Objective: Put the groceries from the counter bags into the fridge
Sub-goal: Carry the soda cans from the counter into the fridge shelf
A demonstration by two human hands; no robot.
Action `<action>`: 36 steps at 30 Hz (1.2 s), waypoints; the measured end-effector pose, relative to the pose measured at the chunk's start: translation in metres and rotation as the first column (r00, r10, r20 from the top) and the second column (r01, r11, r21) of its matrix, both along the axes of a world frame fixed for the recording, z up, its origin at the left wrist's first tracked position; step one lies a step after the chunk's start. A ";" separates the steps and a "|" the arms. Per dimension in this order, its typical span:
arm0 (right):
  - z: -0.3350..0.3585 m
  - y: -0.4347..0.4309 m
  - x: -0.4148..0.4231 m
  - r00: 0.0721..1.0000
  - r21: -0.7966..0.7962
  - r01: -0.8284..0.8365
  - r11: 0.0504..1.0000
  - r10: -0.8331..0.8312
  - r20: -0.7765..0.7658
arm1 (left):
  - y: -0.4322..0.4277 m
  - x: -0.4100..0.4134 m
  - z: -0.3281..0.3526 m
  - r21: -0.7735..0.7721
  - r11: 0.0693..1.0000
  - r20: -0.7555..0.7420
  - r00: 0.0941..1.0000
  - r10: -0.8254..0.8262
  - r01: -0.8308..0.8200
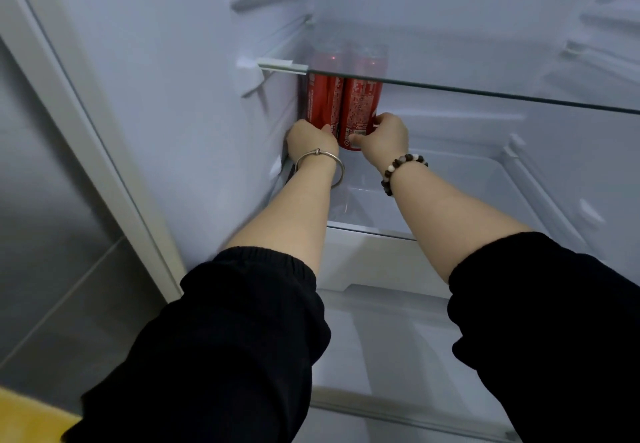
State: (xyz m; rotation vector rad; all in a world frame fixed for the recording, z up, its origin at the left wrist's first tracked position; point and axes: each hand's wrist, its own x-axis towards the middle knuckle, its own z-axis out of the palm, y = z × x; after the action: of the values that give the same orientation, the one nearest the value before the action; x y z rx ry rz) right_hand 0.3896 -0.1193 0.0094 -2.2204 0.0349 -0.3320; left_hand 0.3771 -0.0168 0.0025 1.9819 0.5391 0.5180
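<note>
White walls of the open fridge (173, 96) fill the view, with two glass shelves across it. Two tall red cans stand upright, touching side by side, at the back left corner of the lower shelf (450, 193), their tops just under the upper shelf (485, 92). The left hand (311, 141) curls round the base of the left can (323, 103), and the right hand (384, 137) grips the right can (362, 106) low, thumb on its front. Full cans are likely weighty, stiff and smooth, perhaps slick if cold. A wrap round the lower body suits them, since tall cans tip easily on glass.
</note>
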 end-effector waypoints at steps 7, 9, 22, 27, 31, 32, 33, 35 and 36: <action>0.005 -0.019 -0.038 1.000 -0.002 0.008 1.000 -0.008 -0.018 | -0.008 -0.026 0.000 0.083 0.996 0.010 1.000 -0.023 0.022; 0.005 -0.028 -0.050 1.000 -0.037 0.019 0.999 -0.020 -0.004 | -0.014 -0.036 -0.002 0.094 0.992 0.040 0.996 -0.084 0.080; -0.066 -0.107 -0.202 0.928 -0.352 0.304 0.885 -0.192 0.320 | -0.063 -0.161 -0.032 0.738 0.429 -0.142 0.742 -0.655 0.520; -0.100 -0.122 -0.283 0.912 -0.412 0.399 0.819 -0.306 0.273 | -0.078 -0.225 -0.058 0.809 0.225 -0.284 0.696 -0.660 0.543; -0.124 -0.136 -0.341 0.911 -0.449 0.403 0.797 -0.396 0.116 | -0.097 -0.267 -0.087 0.787 0.093 -0.380 0.598 -0.706 0.610; -0.129 -0.140 -0.353 0.905 -0.450 0.409 0.794 -0.415 0.090 | -0.102 -0.275 -0.094 0.784 0.065 -0.395 0.577 -0.715 0.617; -0.135 -0.144 -0.369 0.894 -0.460 0.421 0.782 -0.444 0.063 | -0.109 -0.285 -0.101 0.776 0.038 -0.409 0.547 -0.730 0.630; -0.145 -0.154 -0.399 0.868 -0.514 0.429 0.743 -0.497 0.006 | -0.126 -0.305 -0.114 0.756 -0.001 -0.426 0.491 -0.759 0.654; -0.150 -0.160 -0.413 0.854 -0.549 0.424 0.720 -0.519 -0.022 | -0.135 -0.315 -0.120 0.751 -0.016 -0.430 0.471 -0.770 0.660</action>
State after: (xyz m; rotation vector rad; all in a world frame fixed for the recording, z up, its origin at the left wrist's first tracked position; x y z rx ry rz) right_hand -0.0237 -0.2791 -0.1405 -2.7723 0.7063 -0.4657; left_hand 0.0618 -0.1513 -0.1177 2.7722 -1.1967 0.1643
